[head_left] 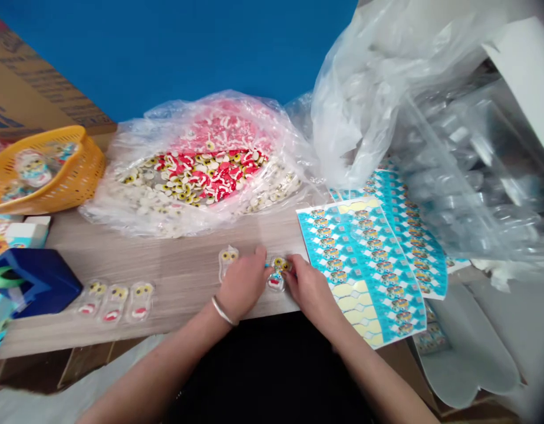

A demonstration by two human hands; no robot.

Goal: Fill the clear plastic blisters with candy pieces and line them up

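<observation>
In front of me, at the table's near edge, a small clear plastic blister case holds yellow-ringed eye pieces and a red piece, with a blue patch across its middle. My left hand closes its fingertips at the left side of this case; a silver bangle circles the wrist. On the opposite side, thumb and fingers of my right hand pinch the case's right edge. Another clear case with two eyes lies partly hidden behind my left hand. To the right, a sheet of blue stickers has several peeled strips showing yellow backing.
An opened plastic bag of eye and red pieces stands behind. Three filled cases lie left, near a dark blue tape dispenser and an orange basket. At right, a box contains clear plastic shells.
</observation>
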